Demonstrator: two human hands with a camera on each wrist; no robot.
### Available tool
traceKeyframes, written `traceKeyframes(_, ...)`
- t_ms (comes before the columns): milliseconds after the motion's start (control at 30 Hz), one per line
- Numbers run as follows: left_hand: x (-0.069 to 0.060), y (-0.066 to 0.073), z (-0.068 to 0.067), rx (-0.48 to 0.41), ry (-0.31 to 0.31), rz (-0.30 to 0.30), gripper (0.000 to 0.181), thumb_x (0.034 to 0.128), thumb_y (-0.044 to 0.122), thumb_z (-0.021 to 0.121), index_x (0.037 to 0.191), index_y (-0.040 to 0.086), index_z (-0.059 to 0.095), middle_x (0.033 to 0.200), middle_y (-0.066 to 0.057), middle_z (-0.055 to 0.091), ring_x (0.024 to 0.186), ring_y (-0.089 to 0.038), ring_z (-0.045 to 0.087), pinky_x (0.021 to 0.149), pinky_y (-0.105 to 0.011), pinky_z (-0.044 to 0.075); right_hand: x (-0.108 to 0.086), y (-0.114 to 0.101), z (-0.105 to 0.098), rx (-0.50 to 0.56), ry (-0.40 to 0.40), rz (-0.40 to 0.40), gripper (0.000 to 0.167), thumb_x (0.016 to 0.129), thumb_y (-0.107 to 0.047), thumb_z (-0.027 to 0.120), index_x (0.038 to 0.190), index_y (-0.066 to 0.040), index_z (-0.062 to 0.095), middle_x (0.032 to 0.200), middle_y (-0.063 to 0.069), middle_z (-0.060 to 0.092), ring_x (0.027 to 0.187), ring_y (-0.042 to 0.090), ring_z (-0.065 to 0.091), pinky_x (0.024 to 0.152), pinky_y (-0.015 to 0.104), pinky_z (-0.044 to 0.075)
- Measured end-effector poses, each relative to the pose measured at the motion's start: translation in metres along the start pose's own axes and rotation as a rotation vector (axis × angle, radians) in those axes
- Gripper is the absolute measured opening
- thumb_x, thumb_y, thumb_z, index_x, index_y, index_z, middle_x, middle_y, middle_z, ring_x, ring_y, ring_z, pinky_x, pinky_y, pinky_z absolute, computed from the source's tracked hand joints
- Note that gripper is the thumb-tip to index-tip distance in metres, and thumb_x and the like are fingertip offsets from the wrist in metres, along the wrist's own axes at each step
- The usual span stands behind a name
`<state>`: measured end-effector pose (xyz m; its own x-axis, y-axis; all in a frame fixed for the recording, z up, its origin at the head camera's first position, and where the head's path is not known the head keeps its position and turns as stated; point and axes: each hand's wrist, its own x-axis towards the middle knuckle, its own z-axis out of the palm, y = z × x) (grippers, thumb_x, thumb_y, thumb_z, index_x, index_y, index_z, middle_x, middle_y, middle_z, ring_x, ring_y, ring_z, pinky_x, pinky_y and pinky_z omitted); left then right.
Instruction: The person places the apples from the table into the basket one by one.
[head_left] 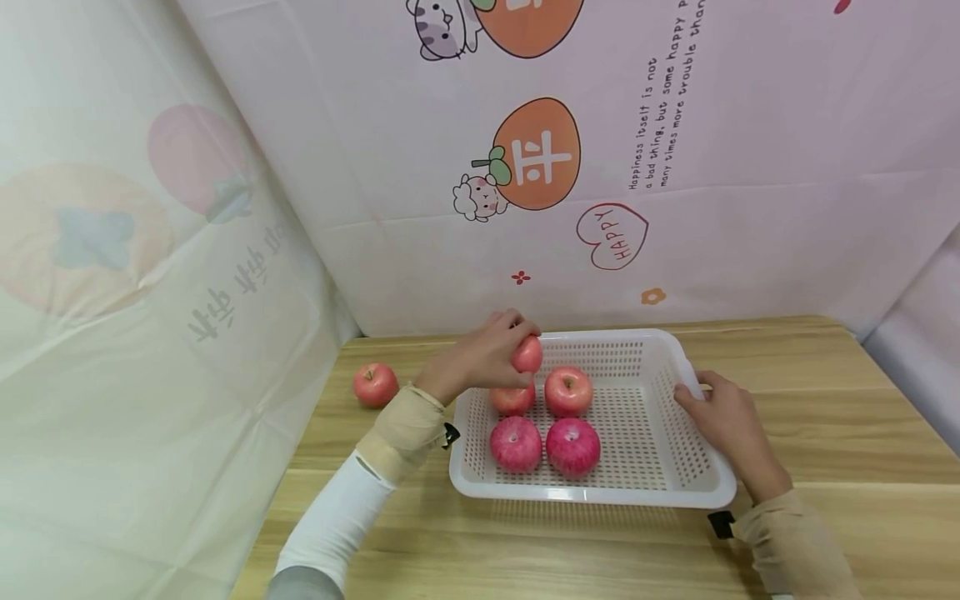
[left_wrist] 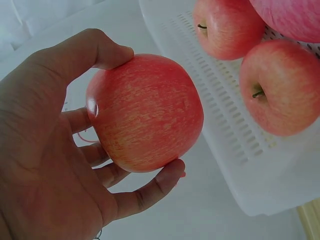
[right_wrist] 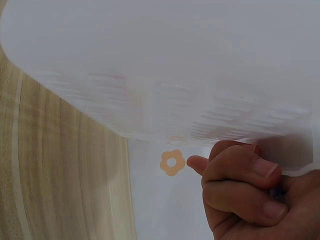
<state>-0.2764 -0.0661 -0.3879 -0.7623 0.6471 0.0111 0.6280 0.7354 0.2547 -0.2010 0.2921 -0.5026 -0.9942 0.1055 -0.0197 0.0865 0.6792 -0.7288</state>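
Note:
My left hand holds a red apple over the back left of a white perforated plastic basket. In the left wrist view, the thumb and fingers curve around this apple, which is apart from the basket. Two red apples sit in the basket: one partly hidden below my left hand, the other beside it. In front of them are two pinker apples, a left one and a right one. My right hand grips the basket's right rim, thumb over it and curled fingers outside.
Another red apple lies on the wooden table, left of the basket. A printed white cloth hangs behind the table, and another cloth hangs along its left side.

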Motion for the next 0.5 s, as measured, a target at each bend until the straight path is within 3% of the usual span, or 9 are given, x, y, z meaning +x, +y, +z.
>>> traceKeyframes(500,0.012,0.01,0.008,0.028,0.002,0.021,0.065,0.0861,0.037,0.079,0.145,0.02,0.057,0.14,-0.002,0.052,0.128,-0.018,0.048,0.097,-0.033,0.056,0.001,0.0,0.0,0.002,-0.007,0.013,0.07,0.109,-0.037,0.053,0.149,0.019,0.04,0.127,0.046,0.062,0.078,0.027,0.076,0.06,0.038,0.063)
